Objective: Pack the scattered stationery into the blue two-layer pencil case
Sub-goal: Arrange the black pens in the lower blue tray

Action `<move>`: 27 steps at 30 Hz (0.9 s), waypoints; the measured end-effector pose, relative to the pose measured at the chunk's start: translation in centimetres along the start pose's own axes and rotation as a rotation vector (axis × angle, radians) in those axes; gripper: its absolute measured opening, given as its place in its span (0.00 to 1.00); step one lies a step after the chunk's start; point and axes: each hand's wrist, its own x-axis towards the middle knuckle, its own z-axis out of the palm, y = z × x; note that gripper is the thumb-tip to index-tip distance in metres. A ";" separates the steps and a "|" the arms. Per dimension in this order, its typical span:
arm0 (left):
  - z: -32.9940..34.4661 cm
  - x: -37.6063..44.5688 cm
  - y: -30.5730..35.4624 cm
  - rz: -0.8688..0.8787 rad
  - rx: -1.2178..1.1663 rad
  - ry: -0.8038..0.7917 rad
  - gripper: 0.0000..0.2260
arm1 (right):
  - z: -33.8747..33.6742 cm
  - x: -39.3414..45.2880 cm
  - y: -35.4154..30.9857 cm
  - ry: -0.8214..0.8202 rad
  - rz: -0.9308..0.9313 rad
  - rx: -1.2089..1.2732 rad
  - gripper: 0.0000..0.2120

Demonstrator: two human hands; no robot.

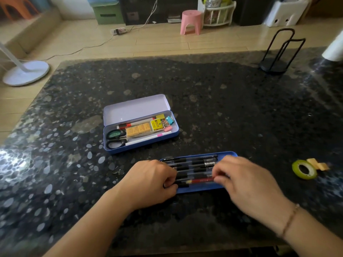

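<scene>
The blue pencil case (pixel 172 136) lies open mid-table with its pale lid (pixel 136 109) tilted back. Inside it are black scissors (pixel 115 139), yellow erasers (pixel 138 129), binder clips (pixel 169 121) and a white pen (pixel 146 140). Nearer to me, the separate blue inner tray (pixel 199 189) holds several black pens (pixel 196 162) and one red pen (pixel 201 181). My left hand (pixel 150 182) rests on the tray's left end, fingers curled on the pen ends. My right hand (pixel 245 179) pinches the red pen's right end.
A green tape roll (pixel 304 169) and small yellow erasers (pixel 318 164) lie on the dark stone table (pixel 222 101) to the right. A black wire stand (pixel 274 64) stands at the far right. Beyond the table are a fan base (pixel 26 72) and a pink stool (pixel 191 22).
</scene>
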 end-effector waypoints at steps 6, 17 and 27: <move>0.0 0.0 -0.2 -0.003 -0.067 -0.061 0.11 | 1.2 0.2 -1.0 -0.051 -0.017 -0.031 0.04; -0.9 -0.2 0.5 0.020 -0.083 0.015 0.09 | 0.0 1.6 1.5 -0.064 0.324 0.034 0.05; -0.3 -0.1 1.0 0.043 -0.077 -0.002 0.08 | 0.4 1.8 1.1 -0.102 0.387 0.008 0.11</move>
